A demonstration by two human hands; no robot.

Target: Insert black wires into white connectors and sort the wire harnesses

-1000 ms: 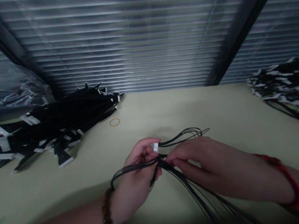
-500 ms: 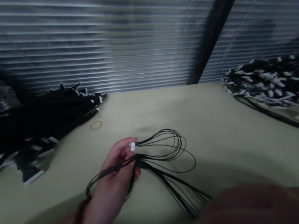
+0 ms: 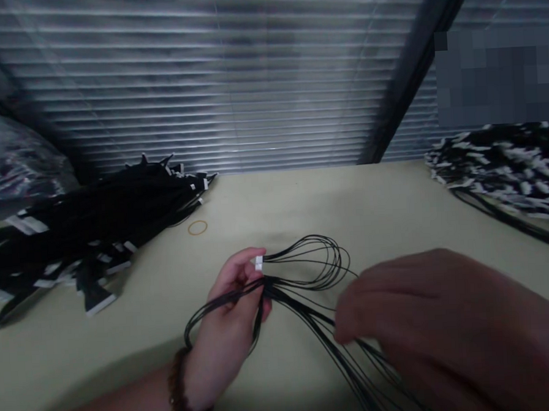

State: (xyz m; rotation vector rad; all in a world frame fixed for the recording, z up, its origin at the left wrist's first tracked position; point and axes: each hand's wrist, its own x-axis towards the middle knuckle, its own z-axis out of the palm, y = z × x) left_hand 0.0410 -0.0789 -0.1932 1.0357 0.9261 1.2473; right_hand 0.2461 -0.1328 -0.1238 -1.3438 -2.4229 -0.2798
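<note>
**L hand pinches wire loop, R hand hovers close**

From my remote feed: L hand [image 3: 231,306] is clenched round a bundle of thin black wires [image 3: 306,277], thumb & fingertips pinching it w/ a small white connector [image 3: 259,263] at the tips. Wires loop out to the right over the desk [image 3: 302,198], then trail down toward the bottom edge. R hand [image 3: 399,309] is blurred, low over the trailing strands, fingers curled; can't tell if it's gripping any. Beaded bracelet [image 3: 178,391] on L wrist. Big pile of black cable bundles [image 3: 82,228] far left, a rubber band [image 3: 197,227] just beside it. Second heap w/ white connectors [image 3: 502,163] far right. Blinds [image 3: 213,80] behind.
</note>
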